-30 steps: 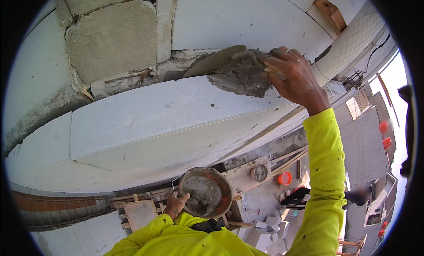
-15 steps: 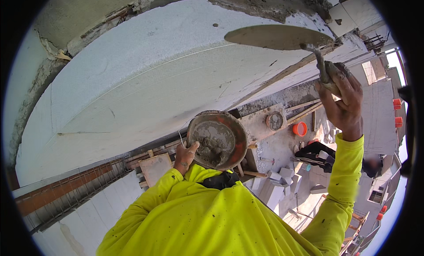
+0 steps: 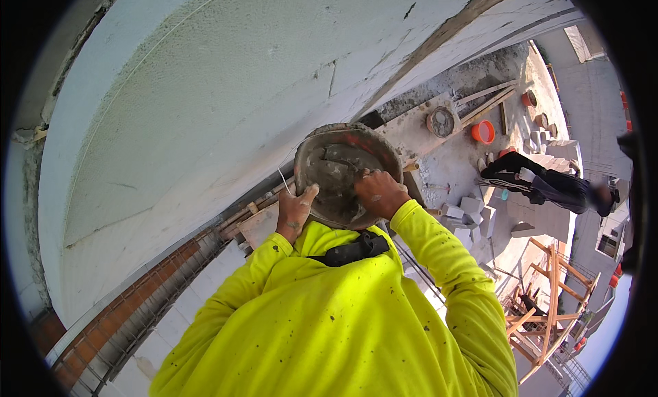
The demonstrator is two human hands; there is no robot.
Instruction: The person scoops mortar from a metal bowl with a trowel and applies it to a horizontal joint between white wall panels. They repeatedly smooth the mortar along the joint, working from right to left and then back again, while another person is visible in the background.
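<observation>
My left hand (image 3: 296,210) grips the near left rim of a mortar bucket (image 3: 388,155), its thumb lying over the edge. Wet grey mortar (image 3: 321,176) coats the inside of the bucket, which sits close against my chest. Down in the bucket, my right hand (image 3: 381,193) is closed on a trowel (image 3: 343,164). The handle is covered by my fingers, and the blade is hard to tell apart from the mortar around it.
A pale block wall (image 3: 226,109) rises just beyond the bucket. Below right are a plank with a mortar tub (image 3: 441,122), an orange bucket (image 3: 483,131), white blocks (image 3: 471,215) and a wooden frame (image 3: 554,304). A person in dark clothes (image 3: 569,191) stands there.
My right hand has come down from the wall top with the trowel and into the bucket. The view has tilted downward. My left hand keeps its hold on the rim.
</observation>
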